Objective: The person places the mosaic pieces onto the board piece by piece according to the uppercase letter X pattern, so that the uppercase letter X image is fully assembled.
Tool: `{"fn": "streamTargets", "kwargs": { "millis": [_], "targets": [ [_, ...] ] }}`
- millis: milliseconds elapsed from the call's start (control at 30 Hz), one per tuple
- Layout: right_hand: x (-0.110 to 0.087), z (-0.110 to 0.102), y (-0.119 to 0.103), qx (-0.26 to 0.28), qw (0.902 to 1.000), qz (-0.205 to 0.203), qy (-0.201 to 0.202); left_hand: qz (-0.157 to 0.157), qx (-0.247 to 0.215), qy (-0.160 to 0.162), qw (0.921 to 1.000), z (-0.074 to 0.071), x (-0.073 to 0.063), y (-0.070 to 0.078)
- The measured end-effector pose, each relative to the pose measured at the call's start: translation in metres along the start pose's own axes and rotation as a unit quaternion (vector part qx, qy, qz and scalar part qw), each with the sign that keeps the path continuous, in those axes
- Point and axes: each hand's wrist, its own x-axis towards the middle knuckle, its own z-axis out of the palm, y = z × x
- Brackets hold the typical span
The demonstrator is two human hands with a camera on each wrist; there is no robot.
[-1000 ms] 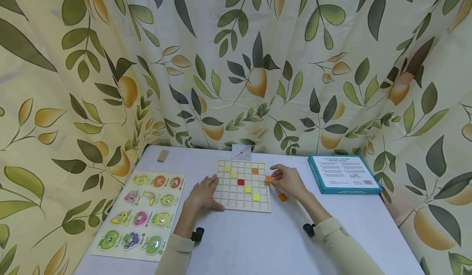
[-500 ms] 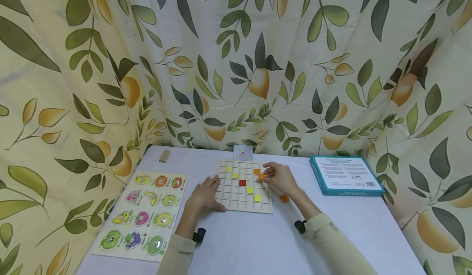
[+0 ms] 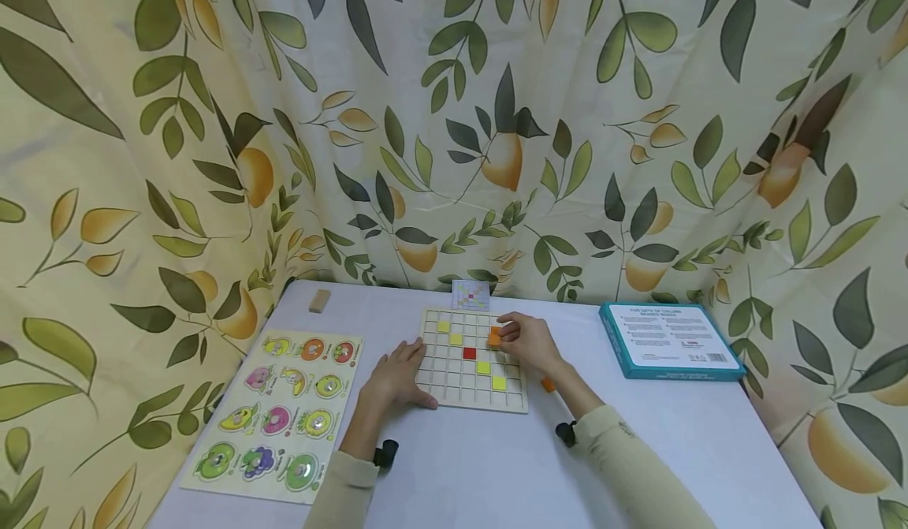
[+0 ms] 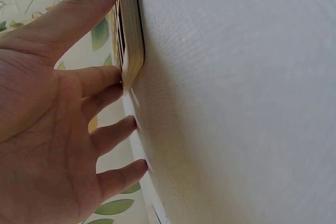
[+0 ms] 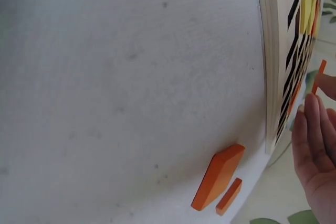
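A pale gridded wooden board lies on the white table. It bears several yellow tiles, one red tile and an orange tile. Against its left and front edges rests my left hand, fingers spread and thumb at the near corner. My right hand pinches another orange tile over the right part of the grid, beside the placed orange one. In the right wrist view, loose orange tiles lie on the cloth near the board; in the head view the right forearm partly covers them.
Behind the board stands a small card with a coloured grid pattern. A fruit puzzle board lies to the left, with a small wooden block beyond it. At the right back is a teal box. Patterned curtains surround the table.
My right hand has carried the orange tile leftward from beyond the board's right edge to over the grid. The left hand stays at the board's edge.
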Motion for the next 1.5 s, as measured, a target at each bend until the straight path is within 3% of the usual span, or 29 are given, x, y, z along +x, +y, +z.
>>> {"fn": "streamTargets", "kwargs": {
  "millis": [667,1200,1500],
  "targets": [
    [0.010,0.018,0.007,-0.020,0.9998,0.006,0.001,0.001,0.001,0.004,1.0000,0.001,0.001,0.000],
    [0.011,0.021,0.002,0.002,0.9998,0.020,-0.005,0.001,0.000,-0.002,1.0000,0.000,0.002,0.000],
    [0.002,0.016,-0.001,0.023,0.9991,0.036,-0.003,-0.002,0.000,-0.001,1.0000,-0.001,0.001,-0.001]
  ]
}}
